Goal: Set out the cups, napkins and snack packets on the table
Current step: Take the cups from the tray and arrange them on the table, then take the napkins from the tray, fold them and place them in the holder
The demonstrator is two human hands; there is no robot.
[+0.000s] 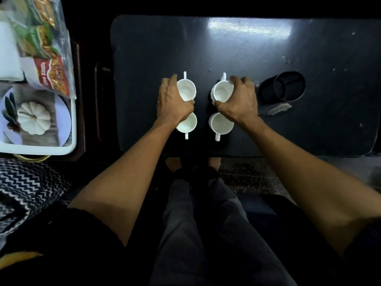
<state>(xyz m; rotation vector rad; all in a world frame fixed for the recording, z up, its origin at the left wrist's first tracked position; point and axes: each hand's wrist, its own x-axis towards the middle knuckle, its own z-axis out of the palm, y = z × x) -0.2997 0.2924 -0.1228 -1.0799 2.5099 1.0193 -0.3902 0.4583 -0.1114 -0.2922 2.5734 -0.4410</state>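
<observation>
Dark table (237, 58) carries four white cups in a square. Left hand (172, 102) grips the far-left cup (186, 90) by its rim; right hand (239, 100) grips the far-right cup (222, 91). Near cups (188, 123) (221, 124) sit just behind the wrists. Snack packets (51, 75) and napkins (9, 52) lie on a tray (41, 149), well left.

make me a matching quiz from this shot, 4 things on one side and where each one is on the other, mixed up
Things:
1. left hand
2. right hand
3. black mesh holder
4. snack packets

Places:
A. on the tray off the table's left end
B. on the far cup of the right-hand pair
C. on the table, right of the cups
D. on the far cup of the left-hand pair

Pairs: 1-D, 2-B, 3-C, 4-A
</observation>
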